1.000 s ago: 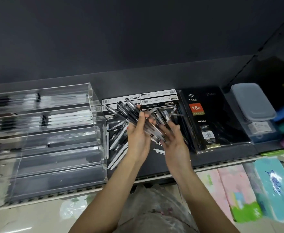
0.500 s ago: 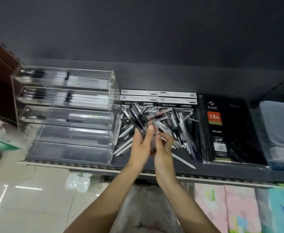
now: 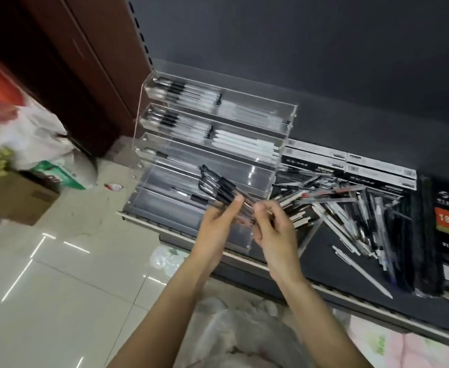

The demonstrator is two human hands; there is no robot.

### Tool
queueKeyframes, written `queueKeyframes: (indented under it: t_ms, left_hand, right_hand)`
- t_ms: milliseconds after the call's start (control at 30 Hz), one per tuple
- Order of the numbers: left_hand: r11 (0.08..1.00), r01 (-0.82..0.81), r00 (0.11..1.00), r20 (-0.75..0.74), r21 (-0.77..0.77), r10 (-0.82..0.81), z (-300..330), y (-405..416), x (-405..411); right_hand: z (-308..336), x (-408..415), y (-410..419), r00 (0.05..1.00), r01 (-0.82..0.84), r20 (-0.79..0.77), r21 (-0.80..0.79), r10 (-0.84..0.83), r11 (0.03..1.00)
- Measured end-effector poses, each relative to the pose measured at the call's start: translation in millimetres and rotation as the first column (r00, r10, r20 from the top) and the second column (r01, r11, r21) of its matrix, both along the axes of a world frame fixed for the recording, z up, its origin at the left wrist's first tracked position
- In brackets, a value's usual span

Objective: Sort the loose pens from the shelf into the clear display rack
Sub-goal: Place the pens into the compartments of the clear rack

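Now both hands' grip clamped round slim black pen bundle (image 3: 219, 188): left hand (image 3: 218, 229), right hand (image 3: 276, 232); glossy clear rack (image 3: 284, 120) behind.

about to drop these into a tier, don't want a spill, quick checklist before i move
1. Bundle of black-capped pens gripped by left hand: ok.
2. Right hand steadying the bundle: ok.
3. Bundle over the clear acrylic tiered rack: ok.
4. Pens aligned in the bundle: not ok, tips fan out.
5. Room in the lower tiers: ok, nearly empty.
6. Loose pile of pens on the dark shelf cleared: not ok.
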State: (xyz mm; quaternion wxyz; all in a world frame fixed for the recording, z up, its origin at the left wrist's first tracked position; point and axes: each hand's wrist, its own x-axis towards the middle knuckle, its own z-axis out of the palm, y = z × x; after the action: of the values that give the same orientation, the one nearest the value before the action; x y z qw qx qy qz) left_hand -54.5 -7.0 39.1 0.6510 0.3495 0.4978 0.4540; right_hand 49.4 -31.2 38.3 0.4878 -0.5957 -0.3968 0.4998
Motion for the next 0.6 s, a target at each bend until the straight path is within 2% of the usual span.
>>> queueKeyframes:
  t_ms: [67,167,267,333,433,533,600]
  left_hand:
    - [1.000,0.019,1.000,0.008,-0.007,-0.019,-2,12,-33]
    - [0.999,0.033,0.999,0.003,-0.038,-0.033,-5,31,-76]
    - [0.998,-0.017,1.000,-0.008,-0.063,0.017,-8,52,-114]
    - [0.997,-0.053,0.999,-0.015,-0.053,0.052,-9,63,-139]
    - [0.997,-0.058,0.998,-0.029,-0.058,0.056,-10,75,-170]
    - [0.996,-0.031,0.999,0.011,-0.088,0.032,-12,81,-188]
    - [0.994,-0.012,0.999,0.046,-0.109,0.017,-15,84,-195]
  right_hand:
    - [-3,-26,11,0.994,-0.025,0.108,0.049,0.019,0.998]
    - [-9,-71,31,0.966,-0.017,0.260,0.040,0.006,0.999]
    - [-11,-101,53,0.932,0.060,0.353,0.069,-0.081,0.996]
    - [-8,-103,69,0.871,0.086,0.468,0.161,-0.152,0.983]
    - [-7,-102,94,0.705,-0.025,0.694,0.230,-0.146,0.973]
    - [-16,-111,111,0.601,-0.127,0.794,0.213,-0.096,0.969]
    - [-21,-117,121,0.576,-0.150,0.814,0.196,-0.075,0.969]
